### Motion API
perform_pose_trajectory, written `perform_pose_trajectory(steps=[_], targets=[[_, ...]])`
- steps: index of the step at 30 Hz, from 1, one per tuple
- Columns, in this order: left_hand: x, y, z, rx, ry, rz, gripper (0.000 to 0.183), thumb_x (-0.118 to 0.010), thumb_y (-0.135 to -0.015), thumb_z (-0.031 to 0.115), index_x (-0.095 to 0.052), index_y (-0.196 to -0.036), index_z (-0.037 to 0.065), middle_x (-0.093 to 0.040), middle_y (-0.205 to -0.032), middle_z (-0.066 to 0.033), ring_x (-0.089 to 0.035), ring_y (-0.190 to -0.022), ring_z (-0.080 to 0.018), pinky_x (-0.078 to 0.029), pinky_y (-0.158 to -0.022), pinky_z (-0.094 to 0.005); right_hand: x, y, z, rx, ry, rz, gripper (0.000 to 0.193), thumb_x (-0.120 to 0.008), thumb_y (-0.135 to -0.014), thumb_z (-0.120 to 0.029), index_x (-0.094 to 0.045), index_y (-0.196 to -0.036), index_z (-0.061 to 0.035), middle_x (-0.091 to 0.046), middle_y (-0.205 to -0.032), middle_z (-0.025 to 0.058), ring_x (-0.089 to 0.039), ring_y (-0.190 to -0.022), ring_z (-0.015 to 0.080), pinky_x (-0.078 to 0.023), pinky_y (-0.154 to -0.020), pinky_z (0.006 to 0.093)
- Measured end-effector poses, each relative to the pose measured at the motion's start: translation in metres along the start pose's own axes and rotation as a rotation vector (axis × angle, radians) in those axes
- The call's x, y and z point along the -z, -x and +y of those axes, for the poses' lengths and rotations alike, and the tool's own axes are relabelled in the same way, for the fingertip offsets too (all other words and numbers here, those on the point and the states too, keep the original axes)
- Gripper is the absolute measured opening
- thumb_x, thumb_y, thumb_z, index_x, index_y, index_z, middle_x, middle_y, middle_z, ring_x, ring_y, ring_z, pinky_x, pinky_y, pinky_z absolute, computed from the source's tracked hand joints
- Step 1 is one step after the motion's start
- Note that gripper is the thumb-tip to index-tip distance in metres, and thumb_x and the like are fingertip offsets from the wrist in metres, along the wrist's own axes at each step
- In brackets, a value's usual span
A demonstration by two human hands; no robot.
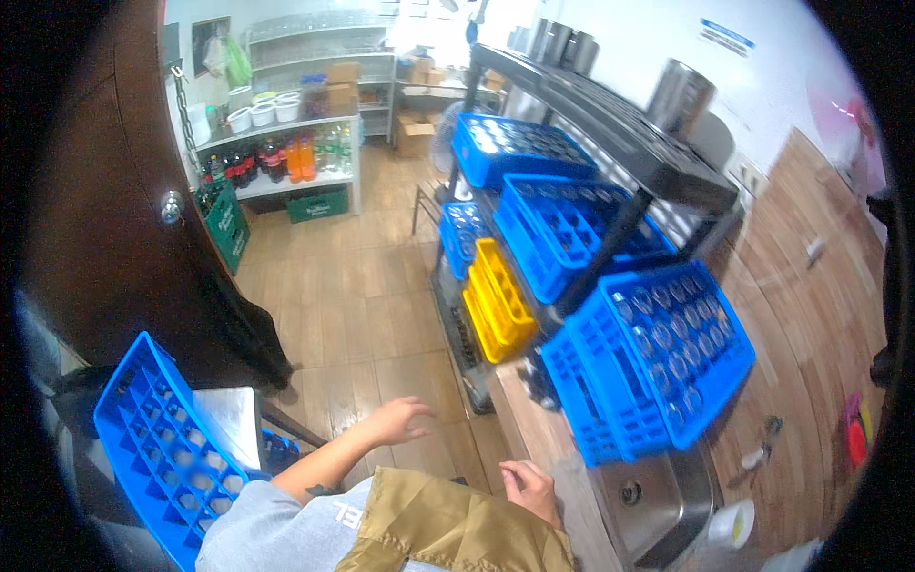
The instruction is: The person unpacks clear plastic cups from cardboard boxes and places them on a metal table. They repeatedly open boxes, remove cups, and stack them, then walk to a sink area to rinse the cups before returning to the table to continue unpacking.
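Observation:
My left hand [402, 421] is held out over the tiled floor, fingers loosely stretched and nothing in them. Close to my body, my right hand [530, 489] is curled with its fingers together, and I see nothing held in it. It is beside the wooden counter edge, left of a steel sink [618, 520]. A blue crate of glasses [681, 353] rests tilted over that sink, at the far end of the basin. On my left, a blue divided crate [143, 419] with several glasses in its compartments stands beside a metal surface [229, 419].
A black rack [610, 143] holds blue crates, a yellow crate [496, 300] and metal pots [679, 95]. A brown door [114, 191] stands at left. Farther back, shelves [276, 129] carry bottles and white tubs, with green crates [317, 204] below. A white cup [732, 524] is by the sink.

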State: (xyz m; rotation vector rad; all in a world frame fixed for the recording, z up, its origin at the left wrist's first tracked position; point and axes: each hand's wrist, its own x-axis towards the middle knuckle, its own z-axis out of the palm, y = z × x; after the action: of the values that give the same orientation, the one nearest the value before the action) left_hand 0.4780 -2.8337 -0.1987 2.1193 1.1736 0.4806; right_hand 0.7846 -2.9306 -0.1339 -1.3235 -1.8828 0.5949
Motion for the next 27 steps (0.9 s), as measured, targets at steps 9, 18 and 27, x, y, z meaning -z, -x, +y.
perform_pose_trajectory(steps=[9,18,27], targets=[[0.149,-0.032,-0.152,0.363,0.006,0.242,0.048,-0.072,-0.081,0.032,-0.062,-0.122,0.010,-0.061,-0.120,-0.0204,-0.055,-0.117,-0.0371,-0.045,-0.099,-0.0445,-0.091,-0.226,0.031,0.182,0.076,-0.205,0.009,-0.065,-0.086,-0.009,-0.070,-0.092,-0.0064,-0.068,-0.084,0.0120,-0.066,-0.073,0.0305,-0.053,-0.065,0.0360],[0.113,0.082,-0.370,1.218,0.366,0.498,0.056,-0.080,-0.070,0.039,-0.069,-0.107,-0.001,-0.069,-0.105,-0.0236,-0.068,-0.097,-0.0325,-0.054,-0.084,-0.0411,-0.274,-0.545,0.014,0.500,0.196,-0.867,0.028,-0.064,-0.088,-0.022,-0.062,-0.114,-0.0125,-0.064,-0.106,0.0138,-0.062,-0.101,0.0351,-0.052,-0.085,0.0444],[0.087,0.098,-0.472,1.626,0.569,0.334,0.048,-0.070,-0.079,0.040,-0.069,-0.106,0.000,-0.069,-0.105,-0.0205,-0.067,-0.097,-0.0333,-0.054,-0.083,-0.0410,-0.465,-0.755,0.002,0.634,0.055,-1.091,0.034,-0.063,-0.089,-0.023,-0.059,-0.121,-0.0119,-0.061,-0.106,0.0162,-0.060,-0.101,0.0372,-0.050,-0.086,0.0457]])
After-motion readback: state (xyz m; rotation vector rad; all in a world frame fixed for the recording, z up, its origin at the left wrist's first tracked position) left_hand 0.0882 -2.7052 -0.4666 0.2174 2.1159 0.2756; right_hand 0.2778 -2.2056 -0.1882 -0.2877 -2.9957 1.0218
